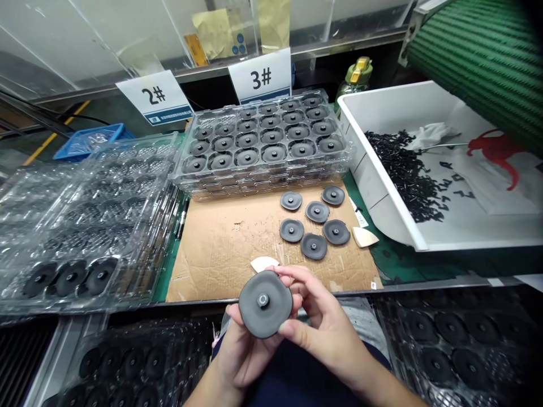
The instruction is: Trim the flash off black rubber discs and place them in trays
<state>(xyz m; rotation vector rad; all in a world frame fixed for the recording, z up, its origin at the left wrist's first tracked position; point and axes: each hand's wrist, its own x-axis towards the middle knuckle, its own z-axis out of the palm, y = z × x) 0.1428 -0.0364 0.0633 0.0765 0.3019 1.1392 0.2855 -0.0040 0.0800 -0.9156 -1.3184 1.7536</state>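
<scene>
Both of my hands hold one black rounded disc with a small metal hub [259, 316] at its centre, just in front of the bench edge. My left hand [246, 350] supports it from below and the left, its fingers partly hidden behind the disc. The fingers and thumb of my right hand [316, 322] grip its right rim. A white wedge-shaped piece [263, 263] lies just beyond the disc, partly covered by it. Several similar loose discs [313, 246] rest on the cardboard sheet [220, 243] farther right.
A stacked clear tray [254, 175] with discs stands behind the cardboard. Another clear tray [144, 226] is at left. On the right are a second wedge piece [365, 237] and a white bin [382, 209] of small black parts. A green roll [479, 56] overhangs the bin.
</scene>
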